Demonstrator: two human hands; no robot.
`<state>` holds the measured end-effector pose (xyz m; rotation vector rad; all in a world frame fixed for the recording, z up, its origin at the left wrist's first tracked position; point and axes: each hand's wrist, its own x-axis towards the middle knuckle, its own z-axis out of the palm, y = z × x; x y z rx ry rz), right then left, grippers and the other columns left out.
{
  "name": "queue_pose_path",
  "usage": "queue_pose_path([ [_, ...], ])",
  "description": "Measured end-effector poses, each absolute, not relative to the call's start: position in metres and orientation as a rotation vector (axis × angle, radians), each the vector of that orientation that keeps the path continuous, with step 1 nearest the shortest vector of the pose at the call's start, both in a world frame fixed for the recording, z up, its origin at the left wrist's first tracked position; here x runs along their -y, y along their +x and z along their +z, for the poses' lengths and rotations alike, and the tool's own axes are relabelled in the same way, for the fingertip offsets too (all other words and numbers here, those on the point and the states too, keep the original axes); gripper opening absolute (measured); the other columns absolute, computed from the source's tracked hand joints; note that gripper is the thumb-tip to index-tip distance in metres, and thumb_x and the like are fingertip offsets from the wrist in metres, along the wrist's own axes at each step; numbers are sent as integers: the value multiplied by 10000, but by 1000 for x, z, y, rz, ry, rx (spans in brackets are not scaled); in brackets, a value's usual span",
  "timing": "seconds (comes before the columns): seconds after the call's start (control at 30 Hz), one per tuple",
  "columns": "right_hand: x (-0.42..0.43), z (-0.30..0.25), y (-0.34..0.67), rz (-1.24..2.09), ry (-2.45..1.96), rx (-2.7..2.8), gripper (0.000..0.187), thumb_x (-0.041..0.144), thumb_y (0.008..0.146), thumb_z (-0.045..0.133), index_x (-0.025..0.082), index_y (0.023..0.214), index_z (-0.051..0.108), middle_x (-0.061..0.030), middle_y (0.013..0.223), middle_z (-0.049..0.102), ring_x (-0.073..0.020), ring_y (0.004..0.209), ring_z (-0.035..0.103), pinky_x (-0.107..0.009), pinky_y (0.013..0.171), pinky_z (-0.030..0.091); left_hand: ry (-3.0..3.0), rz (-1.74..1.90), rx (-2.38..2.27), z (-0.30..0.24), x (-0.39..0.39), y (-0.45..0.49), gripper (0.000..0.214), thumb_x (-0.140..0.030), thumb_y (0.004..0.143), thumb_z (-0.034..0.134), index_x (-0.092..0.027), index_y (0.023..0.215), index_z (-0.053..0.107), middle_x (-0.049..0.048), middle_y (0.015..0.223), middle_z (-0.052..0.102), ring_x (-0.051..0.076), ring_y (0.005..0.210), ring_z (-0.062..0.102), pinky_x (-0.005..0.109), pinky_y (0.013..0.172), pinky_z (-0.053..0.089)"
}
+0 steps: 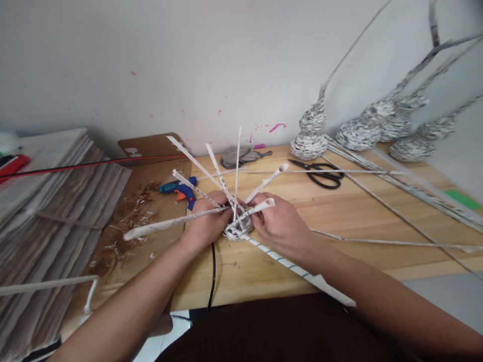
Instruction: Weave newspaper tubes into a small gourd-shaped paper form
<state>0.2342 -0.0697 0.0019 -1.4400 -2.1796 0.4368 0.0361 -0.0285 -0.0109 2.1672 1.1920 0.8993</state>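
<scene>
Between my two hands sits a small woven paper base (237, 231) on the wooden table, with several rolled paper tubes fanning up and outward from it. My left hand (209, 221) is closed on its left side, the fingertips partly hidden behind the tubes. On the right side my right hand (277, 221) pinches the weave near its rim, fingers curled. One paper tube (287, 261) slants from the base toward the front right, passing beneath my right forearm. Another long thin tube (377, 242) runs off to the right behind that hand.
A blue glue gun (181, 190) lies left, beside scraps on a brown board (145, 201). Black scissors (320, 173) rest behind my right hand. Several woven paper gourd shapes (309, 133) stand along the wall. Stacked newspapers (56, 226) fill the left; a grey cloth (241, 157) lies at the back.
</scene>
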Motion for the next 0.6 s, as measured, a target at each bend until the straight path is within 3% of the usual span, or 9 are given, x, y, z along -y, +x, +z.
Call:
queue_pose_path([
  [0.43,66,3,230,352,-1410,2139,141,225,941,567,169,860,668,-58,786,694,-196,765,588,-303,721,402,2084,860,-1167,-12,30,37,146,-259,871,660,-200,914,786,68,941,782,234,893,715,342,798,557],
  [0.6,63,-3,226,283,-1198,2156,150,175,949,544,160,874,673,-51,774,692,-182,731,561,-297,713,412,2152,892,-1113,-18,27,36,152,-148,854,642,-191,875,787,52,867,775,190,809,689,301,753,537],
])
